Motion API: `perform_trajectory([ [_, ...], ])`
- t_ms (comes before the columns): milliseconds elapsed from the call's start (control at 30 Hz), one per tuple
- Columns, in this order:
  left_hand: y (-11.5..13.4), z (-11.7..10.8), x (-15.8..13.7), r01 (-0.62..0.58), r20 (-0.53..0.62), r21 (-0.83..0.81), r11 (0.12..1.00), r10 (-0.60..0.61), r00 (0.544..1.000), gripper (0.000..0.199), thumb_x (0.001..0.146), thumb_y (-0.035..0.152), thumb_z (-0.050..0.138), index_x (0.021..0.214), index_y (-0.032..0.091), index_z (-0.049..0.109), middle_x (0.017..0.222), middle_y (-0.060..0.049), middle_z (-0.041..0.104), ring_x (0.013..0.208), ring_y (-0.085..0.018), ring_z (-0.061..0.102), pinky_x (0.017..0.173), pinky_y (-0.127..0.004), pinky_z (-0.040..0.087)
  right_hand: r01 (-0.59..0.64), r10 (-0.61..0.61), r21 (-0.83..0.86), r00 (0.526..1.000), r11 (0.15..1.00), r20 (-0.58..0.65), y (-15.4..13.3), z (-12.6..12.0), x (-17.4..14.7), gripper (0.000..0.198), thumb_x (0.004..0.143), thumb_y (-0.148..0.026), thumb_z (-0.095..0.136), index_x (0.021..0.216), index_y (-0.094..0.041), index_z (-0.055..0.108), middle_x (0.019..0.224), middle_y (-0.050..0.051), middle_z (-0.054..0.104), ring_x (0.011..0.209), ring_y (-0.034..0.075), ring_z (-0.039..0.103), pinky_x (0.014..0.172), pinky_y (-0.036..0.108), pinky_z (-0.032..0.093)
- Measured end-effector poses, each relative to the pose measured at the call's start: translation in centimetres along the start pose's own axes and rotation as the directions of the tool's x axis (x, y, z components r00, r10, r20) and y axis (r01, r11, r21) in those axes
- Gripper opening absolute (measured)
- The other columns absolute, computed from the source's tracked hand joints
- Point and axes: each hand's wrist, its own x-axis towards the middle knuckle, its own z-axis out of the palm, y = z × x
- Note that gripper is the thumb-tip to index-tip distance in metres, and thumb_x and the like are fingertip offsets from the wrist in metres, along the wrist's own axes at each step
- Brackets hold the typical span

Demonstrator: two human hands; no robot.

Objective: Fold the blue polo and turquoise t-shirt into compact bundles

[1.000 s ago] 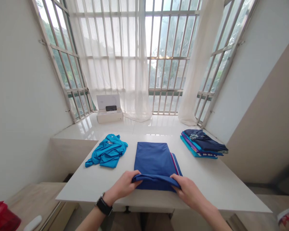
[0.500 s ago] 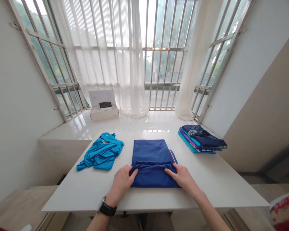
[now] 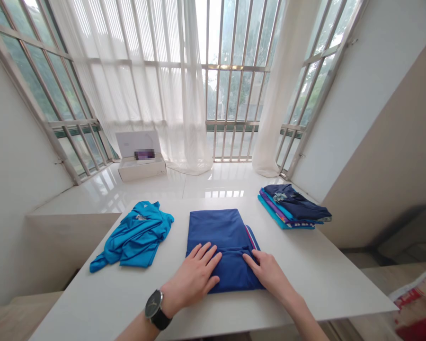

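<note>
A blue garment (image 3: 216,227), folded into a rectangle, lies in the middle of the white table, with a red and white stripe showing along its right side. Its near part is turned up over itself in a fold. My left hand (image 3: 197,274), a black-strapped watch on the wrist, rests flat on the left part of that fold with its fingers spread. At the fold's right end, my right hand (image 3: 268,272) grips the cloth between thumb and fingers; the fingertips are partly hidden.
A crumpled bright blue shirt (image 3: 138,237) lies on the left of the table (image 3: 163,303). Several folded clothes form a stack (image 3: 293,206) at the right. Behind, an open white box (image 3: 142,169) sits on the ledge below the barred, curtained window.
My left hand has let go of the fold's left edge and now lies flat on the cloth, further in. My right hand stays at the right edge. The view has shifted slightly.
</note>
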Motion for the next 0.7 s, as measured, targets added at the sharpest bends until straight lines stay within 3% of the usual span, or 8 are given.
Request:
perform_trajectory([
  [100, -1.8, 0.7, 0.4, -0.001, 0.081, -0.068, 0.998, 0.007, 0.997, 0.055, 0.102, 0.044, 0.037, 0.153, 0.029, 0.027, 0.158, -0.006, 0.034, 0.144, -0.028, 0.033, 0.116, -0.049, 0.032, -0.04, 0.038, -0.049, 0.999, 0.998, -0.024, 0.1, -0.2, 0.4, 0.042, 0.096, -0.048, 0.037, 0.063, -0.024, 0.047, 0.069, 0.004, 0.068, 0.065, 0.02, 0.062, 0.064, 0.029, 0.039],
  [233, -2.7, 1.1, 0.6, 0.065, 0.071, -0.129, 0.989, -0.056, 0.996, 0.055, 0.101, 0.045, 0.037, 0.153, 0.03, 0.028, 0.159, -0.006, 0.03, 0.145, -0.027, 0.029, 0.118, -0.049, 0.029, -0.132, 0.11, -0.229, 0.988, 0.965, -0.105, -0.5, -0.6, 1.4, 0.035, 0.097, -0.045, 0.041, 0.076, -0.024, 0.059, 0.073, 0.006, 0.071, 0.07, 0.024, 0.066, 0.061, 0.031, 0.041],
  [300, -2.2, 1.3, 0.9, 0.137, 0.076, -0.144, 0.98, -0.127, 0.989, 0.054, 0.101, 0.044, 0.037, 0.153, 0.028, 0.03, 0.159, -0.007, 0.03, 0.146, -0.028, 0.028, 0.118, -0.051, 0.027, -0.089, 0.019, -0.304, 0.974, 0.949, -0.225, -1.3, -0.7, 1.7, 0.026, 0.097, -0.04, 0.044, 0.092, -0.022, 0.063, 0.086, 0.008, 0.072, 0.08, 0.026, 0.066, 0.066, 0.033, 0.045],
  [367, -1.4, 1.5, 1.5, 0.221, 0.079, -0.169, 0.961, -0.21, 0.975, 0.054, 0.101, 0.043, 0.036, 0.152, 0.026, 0.033, 0.159, -0.008, 0.03, 0.146, -0.029, 0.026, 0.119, -0.053, 0.024, 0.023, -0.147, -0.331, 0.924, 0.943, -0.354, -2.3, -0.3, 1.7, 0.024, 0.097, -0.036, 0.046, 0.105, -0.021, 0.062, 0.101, 0.009, 0.07, 0.093, 0.025, 0.064, 0.078, 0.035, 0.048],
  [433, -0.2, 2.2, 2.4, 0.309, 0.081, -0.211, 0.927, -0.298, 0.951, 0.055, 0.101, 0.042, 0.034, 0.152, 0.023, 0.033, 0.16, -0.01, 0.029, 0.147, -0.03, 0.023, 0.12, -0.053, 0.021, 0.142, -0.275, -0.335, 0.876, 0.932, -0.396, -3.1, 0.5, 1.3, 0.027, 0.097, -0.037, 0.045, 0.109, -0.021, 0.062, 0.108, 0.009, 0.068, 0.098, 0.025, 0.061, 0.087, 0.037, 0.048],
  [567, 3.5, 4.5, 4.6, 0.46, 0.126, -0.324, 0.827, -0.444, 0.887, 0.068, 0.096, 0.038, 0.038, 0.156, 0.011, 0.019, 0.162, -0.018, 0.011, 0.149, -0.037, 0.003, 0.119, -0.06, 0.012, 0.171, -0.292, -0.371, 0.909, 0.913, -0.299, -2.3, 2.8, 0.9, 0.039, 0.097, -0.044, 0.044, 0.117, -0.017, 0.063, 0.114, 0.014, 0.066, 0.098, 0.027, 0.062, 0.087, 0.04, 0.052],
  [633, 5.7, 5.1, 5.5, 0.473, 0.153, -0.37, 0.8, -0.449, 0.88, 0.074, 0.093, 0.033, 0.04, 0.156, 0.008, 0.012, 0.162, -0.018, 0.002, 0.148, -0.04, -0.003, 0.118, -0.063, 0.009, 0.133, -0.262, -0.438, 0.933, 0.889, -0.248, -0.9, 3.5, 1.2, 0.041, 0.096, -0.039, 0.043, 0.122, -0.015, 0.063, 0.121, 0.017, 0.065, 0.105, 0.03, 0.061, 0.09, 0.043, 0.053],
  [700, 7.1, 4.7, 6.0, 0.436, 0.153, -0.392, 0.81, -0.41, 0.899, 0.077, 0.09, 0.026, 0.039, 0.156, 0.006, 0.005, 0.162, -0.017, -0.001, 0.148, -0.039, -0.003, 0.118, -0.062, 0.012, 0.185, -0.301, -0.523, 0.942, 0.832, -0.146, 0.5, 3.8, 1.7, 0.039, 0.095, -0.029, 0.042, 0.125, -0.017, 0.063, 0.129, 0.016, 0.063, 0.115, 0.034, 0.058, 0.095, 0.047, 0.05],
])
